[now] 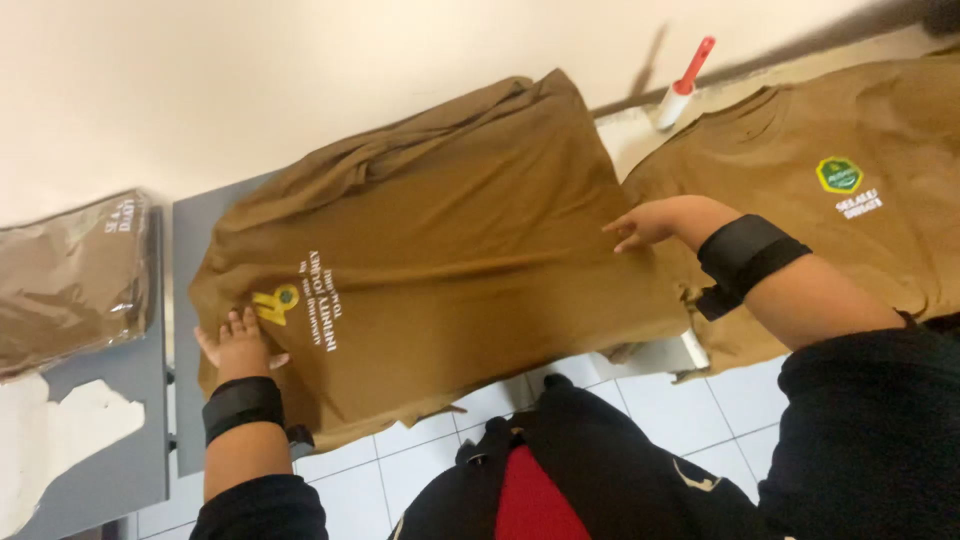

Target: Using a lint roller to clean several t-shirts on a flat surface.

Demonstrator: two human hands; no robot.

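matt brown cloth shirt, glossy plastic bag

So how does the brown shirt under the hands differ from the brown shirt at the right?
The middle shirt lies on the grey board, both hands (left hand, right hand) pressing it; the right shirt lies untouched. The middle shirt's print sits sideways with a yellow mark; the right shirt's is a green badge. Same brown.
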